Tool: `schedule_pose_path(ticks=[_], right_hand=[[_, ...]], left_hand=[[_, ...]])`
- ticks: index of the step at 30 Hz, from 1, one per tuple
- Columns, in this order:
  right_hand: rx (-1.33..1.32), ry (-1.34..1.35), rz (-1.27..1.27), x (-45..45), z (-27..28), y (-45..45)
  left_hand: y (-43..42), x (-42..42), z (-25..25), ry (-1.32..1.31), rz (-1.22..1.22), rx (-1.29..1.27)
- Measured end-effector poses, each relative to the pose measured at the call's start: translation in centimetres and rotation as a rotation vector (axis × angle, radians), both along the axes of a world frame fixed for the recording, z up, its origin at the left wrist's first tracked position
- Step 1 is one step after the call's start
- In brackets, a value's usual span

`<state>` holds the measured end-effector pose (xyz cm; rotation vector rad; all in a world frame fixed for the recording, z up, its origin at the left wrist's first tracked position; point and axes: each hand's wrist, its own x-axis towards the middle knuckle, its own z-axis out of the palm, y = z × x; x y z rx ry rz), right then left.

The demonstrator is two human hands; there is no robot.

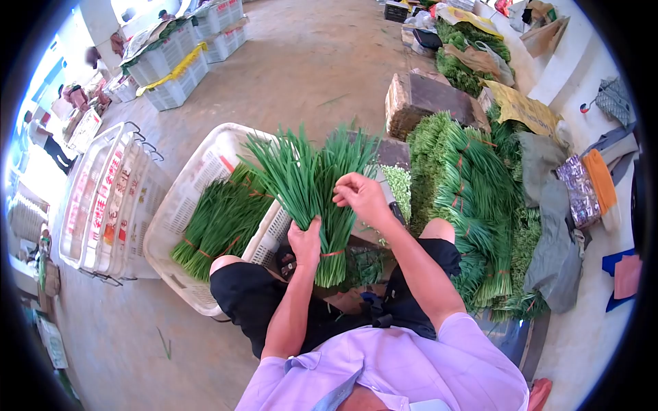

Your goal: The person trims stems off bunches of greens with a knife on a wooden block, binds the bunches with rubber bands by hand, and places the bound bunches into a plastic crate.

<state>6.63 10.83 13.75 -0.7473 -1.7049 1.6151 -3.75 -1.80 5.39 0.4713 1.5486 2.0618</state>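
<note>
My left hand (pixel 305 241) is closed round a bunch of garlic chives (pixel 291 181), whose long green leaves fan up and to the left. Right beside it, a second bunch of chives (pixel 334 270) with a red band stands between my knees; its tips reach up behind my right hand. My right hand (pixel 362 197) hovers at the right edge of the leaves with its fingers curled into a pinch. Whatever is between those fingertips, if anything, is too small to make out.
On my left, a white plastic basket (pixel 164 236) holds banded chive bundles (pixel 223 222). Stacked white crates (pixel 113 198) stand farther left. To my right lies a long pile of banded chives (pixel 473 205), with a worn box (pixel 428 103) behind it. Several people are in the left background.
</note>
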Motion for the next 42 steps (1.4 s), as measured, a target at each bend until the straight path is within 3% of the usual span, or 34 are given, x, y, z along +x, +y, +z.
schedule_pose_path(ticks=[3, 19, 23, 25, 29, 32, 34, 35, 37, 39, 42], right_hand=[[0.186, -0.241, 0.014, 0.2, -0.7, -0.6], [0.606, -0.393, 0.041, 0.6, -1.4, -0.8], [0.451, -0.386, 0.075, 0.8, -1.0, -1.1], [0.003, -0.273, 0.083, 0.9, -0.7, -1.6], [0.058, -0.295, 0.111, 1.4, -0.6, -1.7], [0.285, -0.368, 0.161, 1.5, -1.0, -1.8], [0.793, -0.475, 0.180, 1.4, -1.4, -1.9], [0.793, -0.474, 0.183, 1.4, -1.6, -1.9], [-0.090, -0.168, 0.022, 1.3, -1.0, -2.4], [-0.084, -0.121, -0.027, 1.1, -1.0, -2.3], [0.206, -0.172, 0.071, 0.8, -1.6, -3.0]], left_hand=[[0.2, -0.1, -0.3, -0.028, -0.028, 0.023], [0.0, -0.1, -0.3, -0.198, -0.066, 0.083], [0.0, -0.1, -0.3, -0.188, -0.071, 0.070], [0.0, -0.4, -0.5, -0.192, -0.073, 0.061], [0.1, -0.3, -0.4, -0.202, -0.064, 0.072], [0.0, -0.1, -0.1, -0.193, -0.065, 0.101], [-0.1, -0.1, 0.1, -0.189, -0.066, 0.094], [-0.1, -0.1, 0.1, -0.184, -0.067, 0.087], [0.0, -0.5, -0.3, -0.176, -0.060, 0.080], [-0.2, -0.5, -0.7, -0.177, -0.047, 0.067], [0.0, -0.4, -0.6, -0.139, -0.070, 0.071]])
